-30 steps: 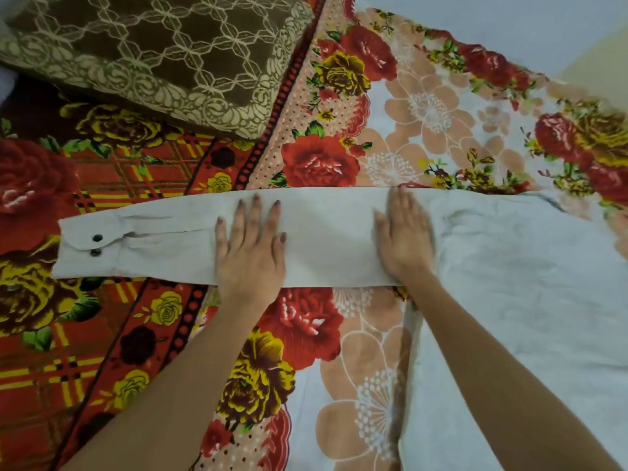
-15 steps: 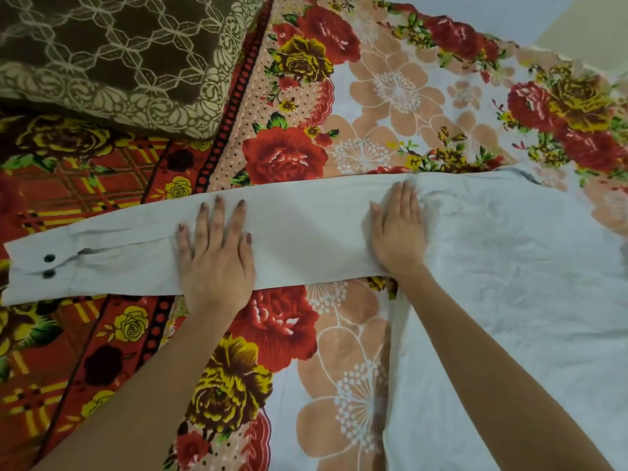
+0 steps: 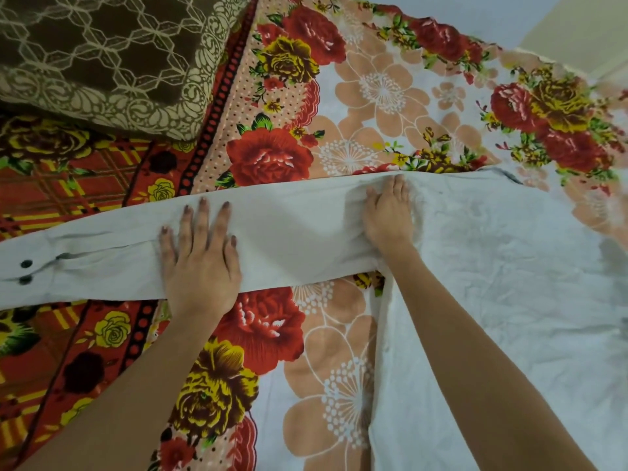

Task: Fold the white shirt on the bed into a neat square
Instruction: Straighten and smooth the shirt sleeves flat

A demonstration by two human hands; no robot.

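White shirt lies flat on the bed, sleeve stretched out left. Left hand and right hand press it, fingers straight, grasping nothing. Risk: thin cloth bunches at the shoulder, so the fold may skew.

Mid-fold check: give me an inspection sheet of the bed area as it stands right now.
Surface: bed covered by a floral bedsheet.
Job's things: white shirt lies flat at right, not yet folded; its sleeve stretches out leftward, cuff with two dark buttons at the frame's left edge.
Clutter: brown patterned pillow at upper left, apart from the shirt.
Grippers: left hand flat on the sleeve's middle; right hand flat where sleeve meets body.
Cables: nothing seen.
Surroundings: pale plain surface beyond the bed's far edge.
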